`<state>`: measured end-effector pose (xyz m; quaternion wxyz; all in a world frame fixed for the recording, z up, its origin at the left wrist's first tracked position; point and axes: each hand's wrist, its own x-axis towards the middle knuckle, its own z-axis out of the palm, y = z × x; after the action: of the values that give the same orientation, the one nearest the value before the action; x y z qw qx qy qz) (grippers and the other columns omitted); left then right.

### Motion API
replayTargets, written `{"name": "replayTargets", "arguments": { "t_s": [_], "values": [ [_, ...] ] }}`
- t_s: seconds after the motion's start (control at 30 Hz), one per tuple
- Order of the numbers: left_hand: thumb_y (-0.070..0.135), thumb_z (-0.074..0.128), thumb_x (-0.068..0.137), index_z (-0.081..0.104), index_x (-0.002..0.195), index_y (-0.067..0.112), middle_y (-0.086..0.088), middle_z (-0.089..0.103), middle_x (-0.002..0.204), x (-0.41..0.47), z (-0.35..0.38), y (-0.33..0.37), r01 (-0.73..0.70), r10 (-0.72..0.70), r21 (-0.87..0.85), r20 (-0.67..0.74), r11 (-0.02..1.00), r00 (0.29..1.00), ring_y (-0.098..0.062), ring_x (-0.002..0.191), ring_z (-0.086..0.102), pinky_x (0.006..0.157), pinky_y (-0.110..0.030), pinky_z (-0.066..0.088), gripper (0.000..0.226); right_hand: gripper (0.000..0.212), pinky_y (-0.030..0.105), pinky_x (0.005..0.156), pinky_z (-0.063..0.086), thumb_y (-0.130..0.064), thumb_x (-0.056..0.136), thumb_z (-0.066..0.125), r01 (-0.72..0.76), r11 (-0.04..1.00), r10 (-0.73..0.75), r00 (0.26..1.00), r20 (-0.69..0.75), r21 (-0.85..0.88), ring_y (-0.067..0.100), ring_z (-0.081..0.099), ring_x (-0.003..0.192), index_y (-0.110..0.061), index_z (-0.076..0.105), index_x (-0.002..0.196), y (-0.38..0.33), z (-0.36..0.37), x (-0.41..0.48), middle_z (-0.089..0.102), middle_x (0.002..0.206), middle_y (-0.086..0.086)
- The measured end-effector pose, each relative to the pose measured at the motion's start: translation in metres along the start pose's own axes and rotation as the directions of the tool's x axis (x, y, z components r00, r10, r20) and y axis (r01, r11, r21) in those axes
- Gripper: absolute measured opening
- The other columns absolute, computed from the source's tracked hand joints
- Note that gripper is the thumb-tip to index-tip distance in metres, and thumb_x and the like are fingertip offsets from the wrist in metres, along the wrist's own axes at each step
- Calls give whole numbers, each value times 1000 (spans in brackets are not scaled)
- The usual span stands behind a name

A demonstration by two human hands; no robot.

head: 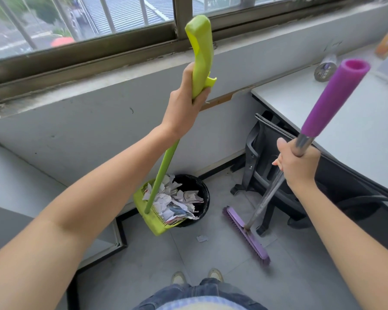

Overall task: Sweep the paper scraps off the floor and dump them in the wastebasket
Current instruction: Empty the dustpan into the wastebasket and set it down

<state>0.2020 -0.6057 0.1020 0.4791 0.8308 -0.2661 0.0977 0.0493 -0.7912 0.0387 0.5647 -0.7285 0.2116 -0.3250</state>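
- My left hand [184,101] is wrapped tight around the green handle of the dustpan [152,209], fingers fully curled, lifting the pan and tilting its mouth over the wastebasket [202,186] by the wall.
- The scraps [173,202] sit heaped in the pan, some already spilling past the black rim; they look crumpled, feather-light and apt to flutter, so I judge a slow tip keeps them from missing the bin.
- My right hand [298,162] is clenched on the metal shaft of the broom [246,236], just under its purple foam grip, with the bristle head resting on the tiles.
- One scrap [202,238] lies on the floor between pan and broom, not yet swept.
- The pan looks like stiff, light plastic; held high on its long handle it will swing easily, so a firm grip matters.
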Motion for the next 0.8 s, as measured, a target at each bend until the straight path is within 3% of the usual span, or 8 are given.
{"name": "replayTargets", "arguments": {
  "t_s": [0.17,0.23,0.3,0.5,0.63,0.8],
  "values": [
    [16,52,95,34,139,5,13,59,91,0,10,-2,-10,10,-3,49,1000,999,14,57,52,54,5,33,48,46,16,42,47,-2,86,57,-10,1000,10,1000,6,0,4,39,30,-12,37,46,11,0,-7,41,33,-7],
    [17,53,95,34,139,6,7,62,106,-1,17,4,-56,55,1,87,998,995,2,65,54,59,3,35,49,46,16,41,46,-1,86,57,-10,1000,10,1000,-8,3,4,40,30,-12,37,45,12,-4,-6,41,33,-8],
    [18,52,95,33,140,6,-3,66,114,1,23,9,-83,83,3,99,997,992,-15,74,55,59,-9,38,50,45,16,41,47,-2,86,56,-20,1000,20,1000,-5,2,3,40,30,-11,38,46,15,-6,-6,42,33,-9],
    [19,51,95,35,139,6,-4,65,98,19,29,21,-101,100,14,63,995,993,-18,66,51,59,-15,38,48,45,16,41,46,-3,87,57,-49,999,49,998,-45,5,4,41,31,-10,38,46,23,-17,-9,41,34,-7],
    [18,50,96,35,138,5,17,50,77,30,29,17,-78,77,54,24,995,997,-3,53,43,53,3,30,47,46,16,42,46,-3,87,57,-71,997,71,995,-72,6,4,42,30,-13,38,46,27,-24,-10,42,33,-7],
    [18,48,97,35,138,3,16,45,73,36,30,9,-32,32,82,-2,996,999,-1,53,40,51,1,31,46,45,17,42,46,-4,87,57,-77,997,77,994,-83,2,3,42,30,-11,38,46,28,-30,-10,42,33,-8]
  ]
}}
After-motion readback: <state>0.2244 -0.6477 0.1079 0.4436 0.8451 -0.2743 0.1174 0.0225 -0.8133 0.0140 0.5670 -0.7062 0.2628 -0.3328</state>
